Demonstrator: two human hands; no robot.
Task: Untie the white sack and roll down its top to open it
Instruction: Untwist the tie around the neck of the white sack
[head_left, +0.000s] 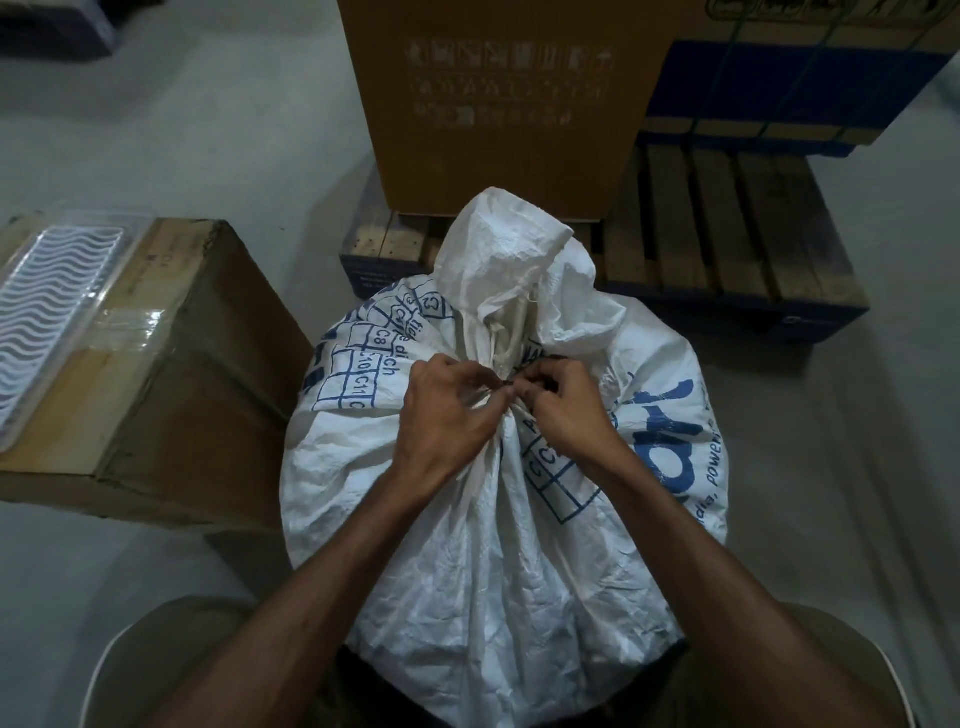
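Sack (498, 519): standing at centre frame, white woven with blue print, bulging full; neck gathered and tied just above mid-frame, loose top (511, 265) flopping upward beyond the knot.
Tie (506, 383): sitting at the cinched neck between the two hands; dark and mostly hidden by fingertips, so its form cannot be told.
Left hand (447, 410): reaching in from lower left, fingers curled, pinching at the knot with thumb and fingertips.
Right hand (563, 408): reaching in from lower right, fingers bent tight, pinching the tie from the opposite side; fingertips of both hands nearly meeting.
Box (171, 364): lying at left of frame, brown cardboard, just beside the sack.
Tray (57, 306): resting on the box at far left, clear plastic over a wavy white pattern.
Carton (509, 104): standing at upper centre, tall and brown, behind the sack.
Pallet (727, 249): lying at upper right, wooden slats on a blue base, bearing the carton.
Floor (208, 130): showing pale grey around everything.
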